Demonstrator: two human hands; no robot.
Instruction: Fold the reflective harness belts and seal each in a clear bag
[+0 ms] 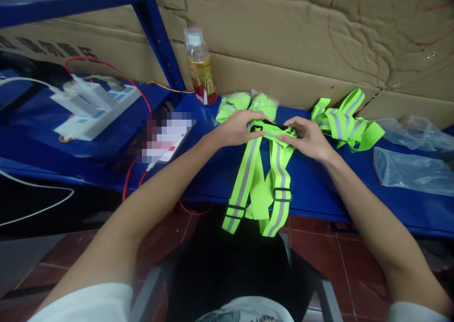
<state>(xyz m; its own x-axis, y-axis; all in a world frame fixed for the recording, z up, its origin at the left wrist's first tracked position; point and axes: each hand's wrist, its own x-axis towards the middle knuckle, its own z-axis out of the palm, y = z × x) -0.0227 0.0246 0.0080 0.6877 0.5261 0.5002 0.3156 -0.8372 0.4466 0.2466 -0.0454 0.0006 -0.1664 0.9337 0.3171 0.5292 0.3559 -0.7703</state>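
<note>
A neon-yellow reflective vest (245,180) of straps with grey stripes is stretched between my hands, over the blue shelf. My left hand (238,127) is closed on its folded upper part from the left. From the right, my right hand (308,136) pinches the same folded part, near a black buckle piece. Two straps with black sliders hang from it past the shelf's front edge. Just behind my left hand lie two clear bags (232,105) packed with neon-yellow material. Right of my right hand rests a loose neon-yellow reflective strap bundle (345,123).
A drink bottle (202,71) stands at the back by the blue upright post. A phone (168,140), partly pixelated, lies left with a red cable. Farther left is a white power strip (95,114). Clear plastic bags (411,170) lie right; cardboard (301,33) lines the back.
</note>
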